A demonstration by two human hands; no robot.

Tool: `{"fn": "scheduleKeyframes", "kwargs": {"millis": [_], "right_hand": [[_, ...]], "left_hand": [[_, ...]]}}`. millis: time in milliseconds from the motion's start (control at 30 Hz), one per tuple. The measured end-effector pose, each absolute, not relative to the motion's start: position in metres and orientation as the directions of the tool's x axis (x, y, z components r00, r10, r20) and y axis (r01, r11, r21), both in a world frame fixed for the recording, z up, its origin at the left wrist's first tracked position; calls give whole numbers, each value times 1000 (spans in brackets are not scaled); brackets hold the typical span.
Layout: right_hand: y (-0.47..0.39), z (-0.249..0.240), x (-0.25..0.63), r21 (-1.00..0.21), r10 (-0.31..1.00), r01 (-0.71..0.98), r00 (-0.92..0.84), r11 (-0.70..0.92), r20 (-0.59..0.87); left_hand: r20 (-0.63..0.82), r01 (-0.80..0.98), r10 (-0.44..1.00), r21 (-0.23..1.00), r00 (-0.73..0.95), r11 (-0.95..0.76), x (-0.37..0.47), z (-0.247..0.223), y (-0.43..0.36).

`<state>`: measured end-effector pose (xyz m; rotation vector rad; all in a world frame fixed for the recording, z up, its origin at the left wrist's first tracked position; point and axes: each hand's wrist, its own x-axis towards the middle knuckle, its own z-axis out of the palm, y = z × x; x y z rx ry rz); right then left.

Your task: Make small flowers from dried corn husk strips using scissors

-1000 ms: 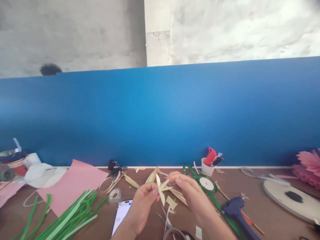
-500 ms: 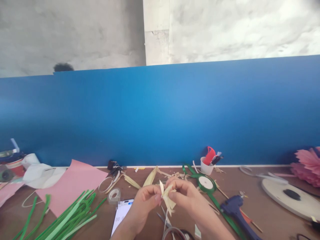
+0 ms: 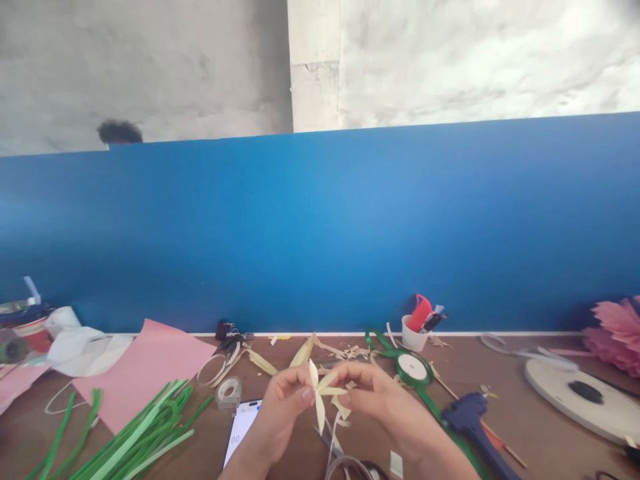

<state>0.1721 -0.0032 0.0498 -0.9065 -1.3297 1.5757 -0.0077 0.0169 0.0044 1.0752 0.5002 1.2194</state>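
Observation:
Between my hands is a small corn-husk flower (image 3: 321,395), pale yellow, with several narrow pointed petals spread like a star. My left hand (image 3: 281,408) pinches it near its centre from the left, thumb and fingers together. On the other side, my right hand (image 3: 380,403) has thumb and fingertips closed at the tips of the right-hand petals. A loose-looking strip of husk (image 3: 342,408) hangs just below the right fingertips. Under the hands lie scissors (image 3: 343,463), partly hidden. Behind the fingers rests a larger piece of corn husk (image 3: 303,351).
A phone (image 3: 241,427) and clear tape roll (image 3: 229,392) lie left, beside green pipe cleaners (image 3: 145,433) and pink paper (image 3: 150,367). Right are a green ribbon spool (image 3: 414,367), white cup of tools (image 3: 413,337), blue glue gun (image 3: 470,420) and round base (image 3: 590,400). A blue partition (image 3: 320,233) stands behind.
The flower has turned and its petals now show spread apart. My right fingers have shifted slightly right. Behind the partition, a person's head has moved a little left and higher.

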Motion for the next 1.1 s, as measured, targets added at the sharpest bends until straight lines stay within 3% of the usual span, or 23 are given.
{"fn": "scheduleKeyframes", "kwargs": {"millis": [233, 467, 633, 833, 967, 1100], "right_hand": [[-7, 58, 172, -992, 940, -117, -333, 37, 74], [-5, 51, 162, -966, 911, -255, -407, -49, 62], [-1, 47, 161, -989, 965, -148, -261, -13, 27], [5, 38, 150, -952, 935, -113, -187, 285, 303], [10, 24, 142, -934, 928, -147, -139, 325, 345], [13, 17, 140, -933, 938, -129, -47, 335, 343]], "left_hand": [[217, -365, 891, 929, 398, -63, -13, 9, 18], [97, -508, 925, 854, 368, 112, -1, 6, 11], [9, -571, 958, 805, 287, 164, 1, 7, 15], [105, -644, 940, 752, 326, 139, 5, 4, 20], [63, -664, 937, 722, 344, 195, 8, -1, 22], [47, -610, 951, 777, 307, 158, 11, -1, 21]]}}
